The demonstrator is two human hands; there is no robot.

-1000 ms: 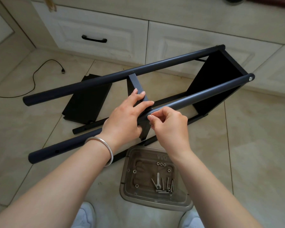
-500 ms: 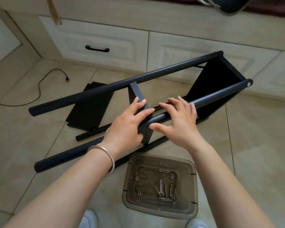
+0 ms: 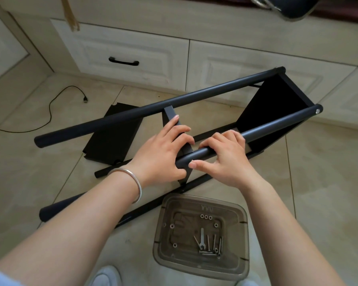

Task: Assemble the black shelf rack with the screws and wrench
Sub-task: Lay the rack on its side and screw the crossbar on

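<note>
Curling now round the near black rack pole (image 3: pixel 277 125), right hand (image 3: pixel 225 159), earlier spread flat; left hand (image 3: pixel 163 153) still gripping the crossbar (image 3: pixel 170 115). Rack half-built on floor, screws (image 3: pixel 212 245) in near tray (image 3: pixel 163 230).

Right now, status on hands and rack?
Left hand holds the crossbar. Right hand grips the near tube. Wrench and screws untouched in tray.
</note>
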